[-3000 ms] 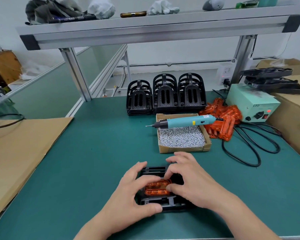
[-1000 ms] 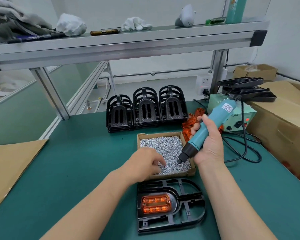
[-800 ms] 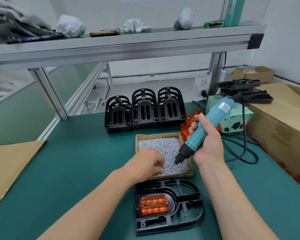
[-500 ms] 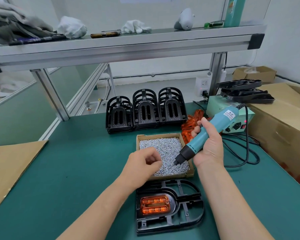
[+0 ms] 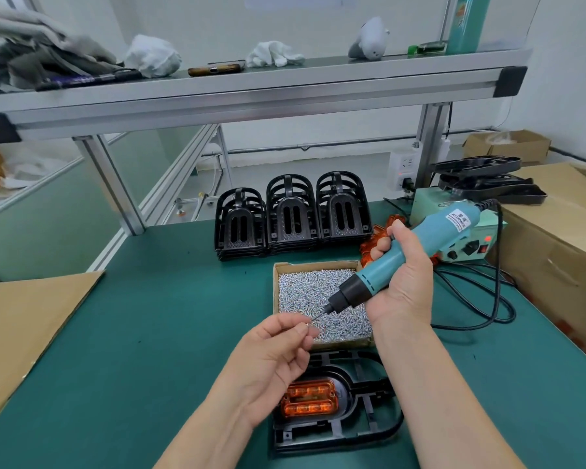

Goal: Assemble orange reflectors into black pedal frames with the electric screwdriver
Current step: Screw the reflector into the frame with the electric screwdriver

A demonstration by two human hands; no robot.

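Loading the bit
Left hand [image 5: 271, 353] pinches 1 screw [image 5: 307, 326]; right hand [image 5: 403, 286] grips electric screwdriver [image 5: 416, 245]; next, probably drive into the 6 o'clock orange reflector [image 5: 310, 399].

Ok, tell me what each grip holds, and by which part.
Right grip: electric screwdriver, round its teal barrel. Left grip: small screw, pinched in fingertips; which end unclear.

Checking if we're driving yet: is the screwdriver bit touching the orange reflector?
Apart. The head view shows the screwdriver bit over the screw box, at the fingertips of the left hand, clear of the orange reflector below.
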